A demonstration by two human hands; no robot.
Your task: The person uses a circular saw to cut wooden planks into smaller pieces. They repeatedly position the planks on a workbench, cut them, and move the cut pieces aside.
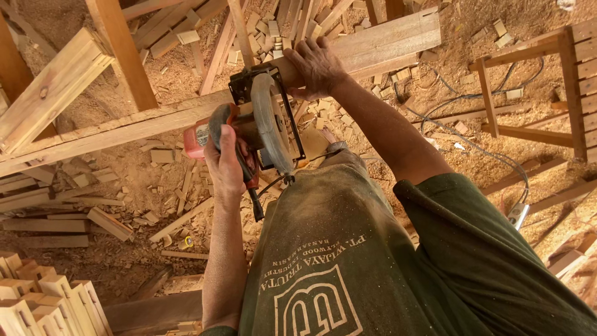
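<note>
— Gripping hard: left hand (225, 163) wraps the circular saw (258, 127) handle at centre.
— Right hand (316, 65), twelve o'clock, clamps the long plank (124, 127), arm outstretched; offcuts (155, 186) litter the floor.

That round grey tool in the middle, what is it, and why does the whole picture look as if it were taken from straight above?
The camera sits on the person's head and looks down, so you see their own arms and green shirt from above. The tool is a hand-held circular saw with a red motor body. The left hand grips its handle; the right hand rests on a long wooden plank that runs across the picture, just beyond the saw. Below lies a floor covered in sawdust and small offcuts. Stacked cut pieces sit at the lower left, and a wooden frame stands at the right.
</note>
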